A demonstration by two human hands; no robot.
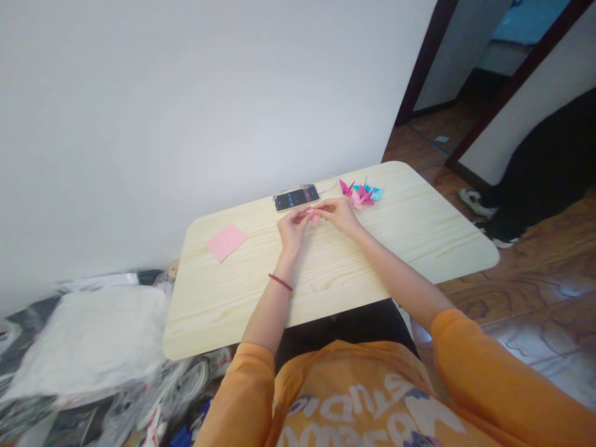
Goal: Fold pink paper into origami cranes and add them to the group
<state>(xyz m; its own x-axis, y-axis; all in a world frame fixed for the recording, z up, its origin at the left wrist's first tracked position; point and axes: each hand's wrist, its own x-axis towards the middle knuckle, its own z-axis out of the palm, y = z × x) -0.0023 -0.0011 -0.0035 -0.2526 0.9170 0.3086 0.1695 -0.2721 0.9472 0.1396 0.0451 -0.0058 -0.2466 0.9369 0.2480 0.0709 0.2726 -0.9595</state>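
Between my two hands is a small folded piece of pink paper (pixel 314 218), pinched from both sides just above the table. My left hand (pixel 292 228) has its fingertips closed on the paper's left side. From the right, my right hand (pixel 339 214) grips it with thumb and fingers; the fingers partly cover its shape. A flat sheet of pink paper (pixel 226 242) lies to the left of my hands. Beyond my right hand sit several folded paper cranes (pixel 359 195) in magenta, pink and blue.
A phone (pixel 297 198) with a lit screen and a cable lies near the wall behind my hands. The pale wooden table (pixel 339 273) has rounded corners. White bagged items (pixel 102 338) are on the left; a person in black trousers (pixel 549 161) stands at the right.
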